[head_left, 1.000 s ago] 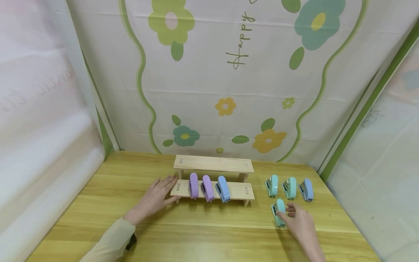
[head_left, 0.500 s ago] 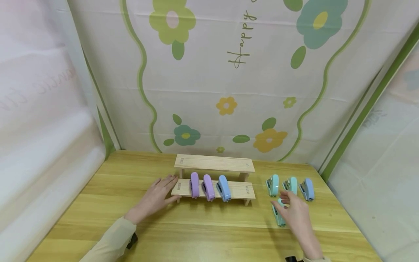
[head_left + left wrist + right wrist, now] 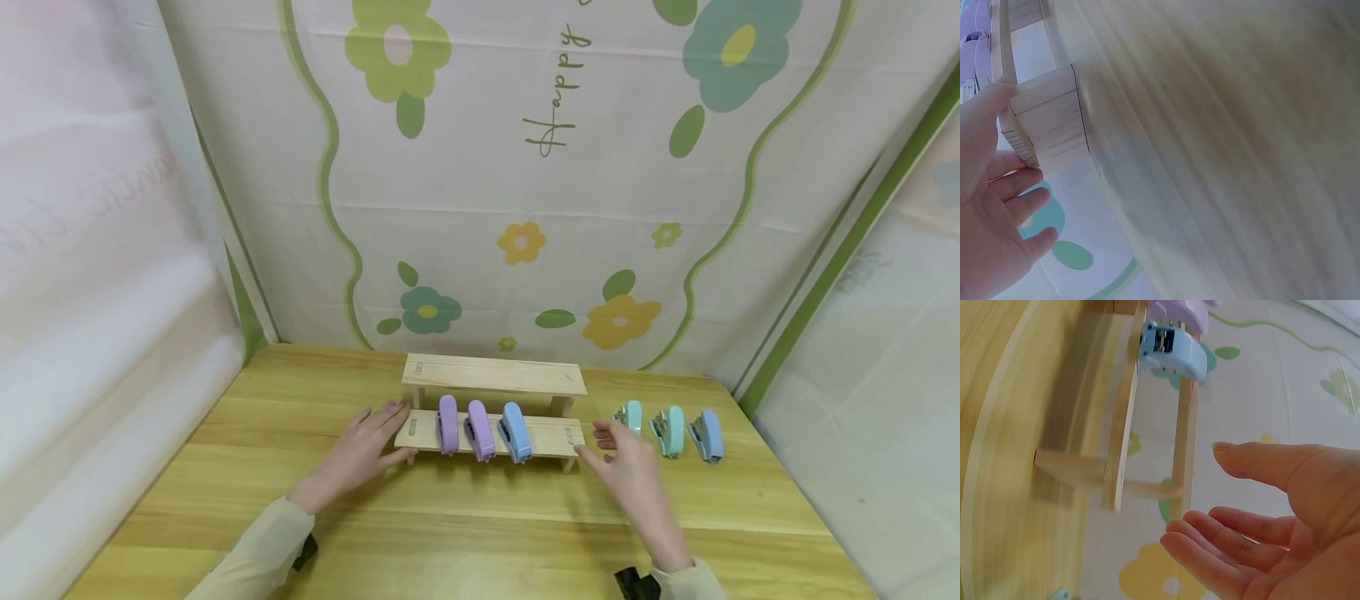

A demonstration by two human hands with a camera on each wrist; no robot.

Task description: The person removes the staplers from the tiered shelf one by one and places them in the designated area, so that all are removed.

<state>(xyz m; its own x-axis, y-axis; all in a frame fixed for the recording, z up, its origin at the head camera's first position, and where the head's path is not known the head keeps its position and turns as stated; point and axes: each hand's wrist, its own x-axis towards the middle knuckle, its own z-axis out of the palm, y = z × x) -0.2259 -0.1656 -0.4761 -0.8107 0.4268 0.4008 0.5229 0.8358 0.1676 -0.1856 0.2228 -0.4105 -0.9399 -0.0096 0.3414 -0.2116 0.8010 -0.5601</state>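
Wooden stand bears two purple staplers, one blue stapler.

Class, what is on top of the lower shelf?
Two purple staplers and a blue stapler rest on the lower shelf. Its surface directly beneath them is covered and cannot be seen.

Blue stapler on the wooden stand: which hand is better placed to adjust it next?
Probably right. The right hand is empty near the right end of the wooden stand, with no stapler between it and the blue stapler. The left hand grips the opposite end, with two purple staplers in between.
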